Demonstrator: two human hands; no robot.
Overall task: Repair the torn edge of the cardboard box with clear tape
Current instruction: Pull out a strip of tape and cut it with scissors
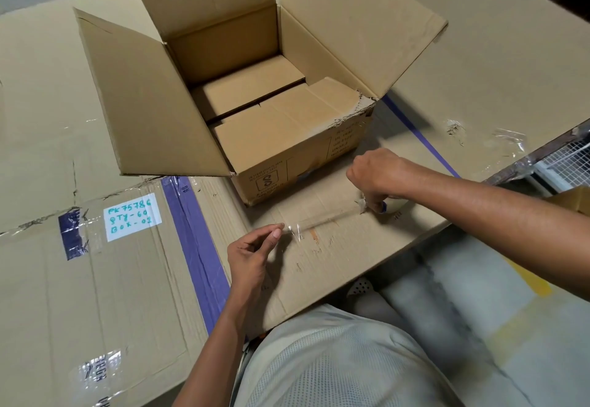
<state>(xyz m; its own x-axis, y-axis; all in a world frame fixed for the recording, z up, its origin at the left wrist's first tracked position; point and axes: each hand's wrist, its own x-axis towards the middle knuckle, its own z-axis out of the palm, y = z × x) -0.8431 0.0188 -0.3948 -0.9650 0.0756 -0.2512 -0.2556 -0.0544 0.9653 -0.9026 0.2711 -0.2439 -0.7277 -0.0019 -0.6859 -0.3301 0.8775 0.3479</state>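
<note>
Cardboard box (297, 138) sits open in the middle of the frame on a worktable (95, 279) covered in flattened cardboard, its four flaps spread and its torn edge (354, 112) ragged at the near right corner. It looks light and fairly stiff, though the frayed corner is probably soft and would crumple under pressure, so bracing the wall beside the tear seems wiser than pressing on it. Below the box, a strip of clear tape (325, 219) stretches taut between both hands; it is thin, sticky and apt to fold on itself, best held by its ends. The right hand (376, 176), arm reaching in from the right, is closed around the tape roll (383, 207). The left hand (252, 253) pinches the free end between thumb and fingertip.
</note>
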